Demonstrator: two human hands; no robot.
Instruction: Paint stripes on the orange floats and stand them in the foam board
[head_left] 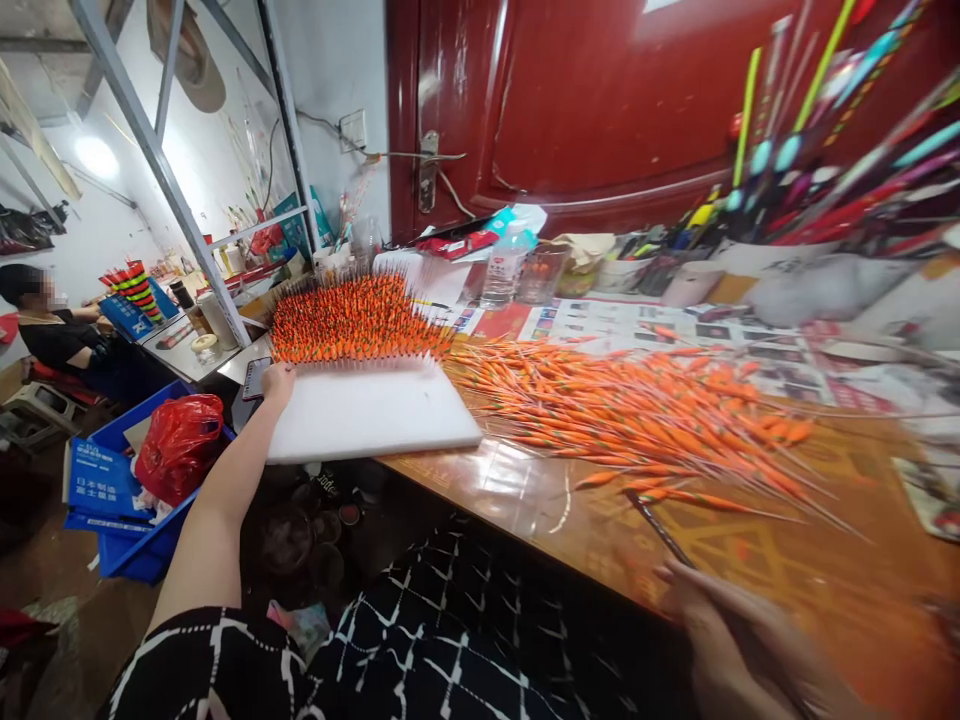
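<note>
My left hand [279,385] reaches to the left end of the front row of upright orange fishing floats [352,315], which stand packed in a white foam board [367,410]. Its fingers are pinched at the foot of that row, seemingly on a float's thin stem; the grip is small in view. In my right hand [724,625], blurred at the lower right, is a thin dark paintbrush [664,530], its tip close to the loose floats. A wide heap of loose orange floats [637,410] with long pale stems lies on the wooden table [517,495].
Newspaper [585,318], a clear bottle [501,270] and pots of coloured floats [780,255] line the back by the red door [600,100]. At left are a metal frame [161,165], a blue crate [142,555] with a red bag [180,445], and a seated person [64,335].
</note>
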